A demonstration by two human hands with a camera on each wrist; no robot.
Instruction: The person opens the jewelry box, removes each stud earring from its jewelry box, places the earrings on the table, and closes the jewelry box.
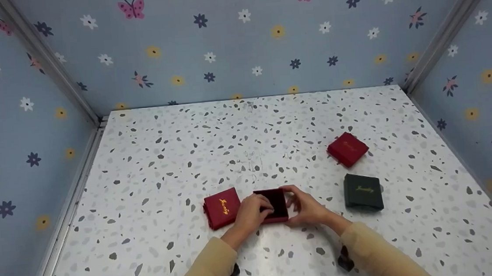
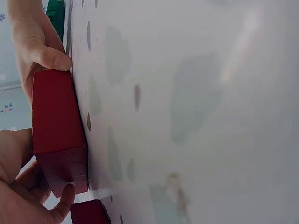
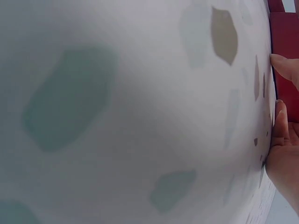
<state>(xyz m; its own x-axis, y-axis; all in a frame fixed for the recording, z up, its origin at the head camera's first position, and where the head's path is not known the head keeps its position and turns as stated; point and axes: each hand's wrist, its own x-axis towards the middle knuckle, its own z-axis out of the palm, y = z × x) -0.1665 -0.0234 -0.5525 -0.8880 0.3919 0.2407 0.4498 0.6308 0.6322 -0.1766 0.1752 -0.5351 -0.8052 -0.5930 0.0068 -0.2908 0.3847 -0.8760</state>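
Note:
Between both hands in the head view is a red jewelry box (image 1: 282, 218) with its dark inside facing up. My left hand (image 1: 250, 211) reaches over its left wall, fingertips bent down into the inside. In the left wrist view, the fingers of that hand (image 2: 21, 193) grip the near end of the box (image 2: 56, 112). From the right, my right hand (image 1: 306, 207) holds the opposite side between thumb and fingers. The right wrist view catches only part of the box (image 3: 284, 37) and the right hand (image 3: 284, 161) at the frame's edge.
A red box (image 1: 223, 208) with gold script lies just left of the left hand. Off to the right are another red box (image 1: 347, 149) and a dark green box (image 1: 363, 192). All stand on a speckled white table (image 1: 177, 152), with flower-patterned walls (image 1: 238, 42) around it.

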